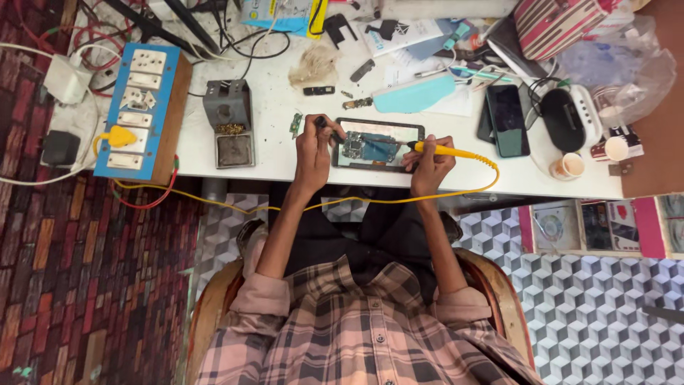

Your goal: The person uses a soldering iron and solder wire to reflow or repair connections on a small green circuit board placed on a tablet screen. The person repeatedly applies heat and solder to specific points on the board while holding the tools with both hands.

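Fingers of my right hand [427,162] grip a yellow soldering iron [445,150], tip over the opened phone [376,144] on the white bench [278,121]. My left hand [312,142] pinches a thin dark tool [325,127] at the phone's left edge. Grey metal stand [229,121]: upper tray holds brass wool, lower a dull sponge. Blue socket board [139,107] left.

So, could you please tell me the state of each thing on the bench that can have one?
Opened phone with its circuit board bare: back off, lying flat.
Yellow-handled soldering iron: held in right hand, tip on the board.
Left hand: gripping a small dark tool over the phone.
Yellow plug: pushed into the blue socket board.
Black smartphone: screen dark.
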